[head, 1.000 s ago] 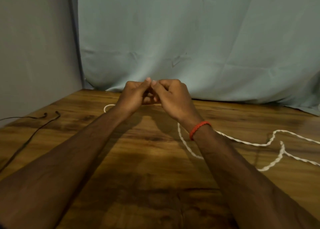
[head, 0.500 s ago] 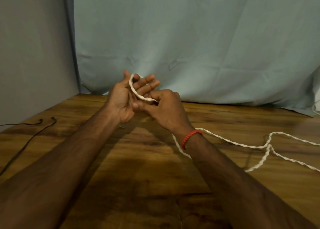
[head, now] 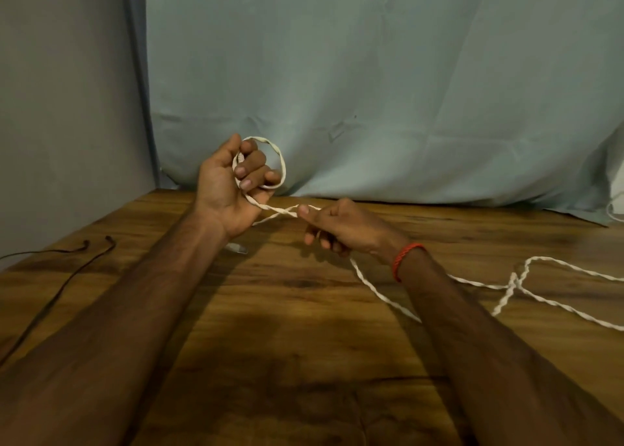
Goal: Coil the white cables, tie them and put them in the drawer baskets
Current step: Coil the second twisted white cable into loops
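Note:
A white twisted cable (head: pixel 374 290) runs across the wooden table (head: pixel 304 327) from the right. My left hand (head: pixel 233 184) is raised above the table's far side, fingers curled around a small round loop of the cable (head: pixel 282 165). To its right and lower, my right hand (head: pixel 341 228) pinches the cable between thumb and forefinger just past where two strands cross. From there the cable passes under my right wrist, which wears a red band, and trails off to the right edge. No drawer baskets are visible.
A thin black cord (head: pixel 67 270) lies on the table's left side, with two small ends. A small clear object (head: pixel 238 248) sits under my left wrist. A pale blue cloth (head: pixel 371 91) hangs behind the table; a grey wall stands at left.
My hands have drawn apart. The left hand closed its fingers on a full loop and the right hand slid rightward and down along the cable.

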Available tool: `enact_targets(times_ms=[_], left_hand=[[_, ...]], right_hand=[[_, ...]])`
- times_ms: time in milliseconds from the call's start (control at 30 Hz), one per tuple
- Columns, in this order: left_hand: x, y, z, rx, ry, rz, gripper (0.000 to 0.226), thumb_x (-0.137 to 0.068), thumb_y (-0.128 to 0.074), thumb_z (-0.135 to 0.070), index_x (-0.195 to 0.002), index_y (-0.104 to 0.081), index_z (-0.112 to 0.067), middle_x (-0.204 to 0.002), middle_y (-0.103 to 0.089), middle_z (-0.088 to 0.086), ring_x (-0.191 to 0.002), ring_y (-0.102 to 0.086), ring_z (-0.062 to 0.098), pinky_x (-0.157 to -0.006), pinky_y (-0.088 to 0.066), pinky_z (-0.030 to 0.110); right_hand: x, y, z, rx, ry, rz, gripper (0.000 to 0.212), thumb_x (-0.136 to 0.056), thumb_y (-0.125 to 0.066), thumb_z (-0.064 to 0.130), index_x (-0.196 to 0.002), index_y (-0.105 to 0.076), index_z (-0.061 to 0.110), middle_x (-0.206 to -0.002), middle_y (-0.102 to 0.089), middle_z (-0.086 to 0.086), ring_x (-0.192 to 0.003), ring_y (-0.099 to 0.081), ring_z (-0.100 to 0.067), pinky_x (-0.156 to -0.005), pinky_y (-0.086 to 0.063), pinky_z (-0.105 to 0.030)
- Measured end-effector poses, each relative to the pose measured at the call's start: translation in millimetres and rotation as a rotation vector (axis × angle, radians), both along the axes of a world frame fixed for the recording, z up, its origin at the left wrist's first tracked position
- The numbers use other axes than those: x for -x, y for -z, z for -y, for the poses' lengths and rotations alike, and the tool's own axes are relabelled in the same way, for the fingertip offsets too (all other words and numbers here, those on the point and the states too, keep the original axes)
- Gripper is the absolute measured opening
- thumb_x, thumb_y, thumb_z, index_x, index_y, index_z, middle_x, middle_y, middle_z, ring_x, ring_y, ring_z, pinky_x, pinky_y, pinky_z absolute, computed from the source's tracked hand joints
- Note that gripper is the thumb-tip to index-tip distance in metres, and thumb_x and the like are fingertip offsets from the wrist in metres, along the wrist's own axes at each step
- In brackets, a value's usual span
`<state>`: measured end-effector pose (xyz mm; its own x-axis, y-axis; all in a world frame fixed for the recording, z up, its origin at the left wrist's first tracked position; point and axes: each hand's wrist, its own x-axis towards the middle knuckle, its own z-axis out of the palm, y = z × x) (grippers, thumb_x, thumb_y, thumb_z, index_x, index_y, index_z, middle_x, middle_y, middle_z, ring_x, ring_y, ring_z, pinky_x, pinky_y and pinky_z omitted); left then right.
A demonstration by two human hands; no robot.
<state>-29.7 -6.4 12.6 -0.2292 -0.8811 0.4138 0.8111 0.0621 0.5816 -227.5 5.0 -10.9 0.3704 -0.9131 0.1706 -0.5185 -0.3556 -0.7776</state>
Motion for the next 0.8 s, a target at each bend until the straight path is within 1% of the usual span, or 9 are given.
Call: enact_targets(times_ms=[167,267,333,400,500,567,667,700,800], left_hand=[[5.3,-1.5,-4.5,0.027,-0.02,0.16,0.037,-0.106,-0.034,-0.037,-0.079,-0.05,-0.018,-0.057,-0.043,-0.007,-0.041,-0.036,0.005,-0.059,-0.044,0.021],[9.0,0.1,-5.0,0.079,-0.039,0.287,0.035,-0.106,-0.033,-0.039,-0.083,-0.05,-0.019,-0.064,-0.05,-0.005,-0.045,-0.037,0.004,-0.044,-0.033,0.016],[10.9,1.5,-4.3,0.103,-0.011,0.351,0.035,-0.106,-0.034,-0.038,-0.084,-0.051,-0.018,-0.064,-0.046,-0.004,-0.049,-0.033,0.005,-0.037,-0.024,0.015],[13.3,2.7,-3.9,0.132,0.043,0.395,0.034,-0.106,-0.035,-0.037,-0.082,-0.051,-0.018,-0.06,-0.04,-0.004,-0.049,-0.023,0.007,-0.035,-0.02,0.016],[13.3,2.2,-5.2,0.153,0.119,0.408,0.032,-0.104,-0.037,-0.037,-0.08,-0.049,-0.02,-0.054,-0.035,-0.009,-0.049,-0.014,0.006,-0.033,-0.019,0.015],[7.4,0.0,-5.6,0.134,0.157,0.372,0.031,-0.102,-0.037,-0.037,-0.078,-0.047,-0.021,-0.051,-0.031,-0.011,-0.047,-0.013,0.006,-0.034,-0.015,0.015],[-4.2,-3.3,-5.1,0.127,0.205,0.353,0.03,-0.101,-0.038,-0.037,-0.077,-0.047,-0.021,-0.053,-0.021,-0.01,-0.045,-0.013,0.005,-0.035,-0.011,0.016],[-6.5,-3.7,-4.7,0.121,0.204,0.368,0.03,-0.1,-0.038,-0.037,-0.075,-0.048,-0.021,-0.053,-0.019,-0.009,-0.044,-0.014,0.006,-0.036,-0.01,0.017],[-6.6,-1.4,-3.9,0.072,0.157,0.427,0.031,-0.099,-0.038,-0.036,-0.073,-0.048,-0.021,-0.053,-0.016,-0.009,-0.044,-0.011,0.006,-0.035,-0.008,0.017]], right_hand=[[22.2,-2.3,5.0,-0.016,0.134,-0.044,0.061,-0.077,-0.062,0.076,-0.056,-0.061,0.019,-0.046,-0.041,0.004,-0.042,-0.032,-0.011,-0.055,-0.031,-0.028],[28.3,-5.5,5.7,-0.02,0.163,0.01,0.05,-0.081,-0.071,0.06,-0.072,-0.074,0.012,-0.042,-0.044,0.011,-0.038,-0.037,-0.005,-0.055,-0.032,-0.025],[30.6,-10.1,3.5,-0.007,0.184,0.09,0.037,-0.087,-0.074,0.042,-0.09,-0.078,0.005,-0.035,-0.046,0.014,-0.031,-0.043,0.001,-0.052,-0.032,-0.021],[34.6,-12.5,3.8,0.0,0.176,0.106,0.029,-0.089,-0.075,0.031,-0.096,-0.077,0.003,-0.033,-0.045,0.015,-0.031,-0.043,0.003,-0.048,-0.032,-0.015],[44.5,-11.0,11.0,0.016,0.167,0.079,0.04,-0.083,-0.08,0.038,-0.087,-0.077,-0.002,-0.044,-0.046,0.004,-0.039,-0.035,-0.006,-0.046,-0.031,-0.019],[56.3,-11.2,12.0,-0.005,0.19,-0.015,0.049,-0.08,-0.08,0.047,-0.082,-0.077,-0.002,-0.052,-0.053,-0.002,-0.045,-0.04,-0.01,-0.043,-0.033,-0.016],[72.6,-10.6,9.0,0.001,0.222,-0.194,0.035,-0.086,-0.074,0.045,-0.074,-0.08,0.012,-0.041,-0.051,0.009,-0.039,-0.041,-0.003,-0.04,-0.03,-0.013],[75.9,-10.0,9.4,-0.03,0.206,-0.141,0.031,-0.088,-0.073,0.04,-0.073,-0.079,0.014,-0.039,-0.045,0.011,-0.038,-0.038,-0.004,-0.04,-0.028,-0.015],[81.7,-4.2,15.7,-0.215,-0.005,0.299,0.026,-0.08,-0.075,0.032,-0.065,-0.076,0.01,-0.053,-0.04,-0.002,-0.043,-0.031,-0.005,-0.039,-0.025,-0.016]])
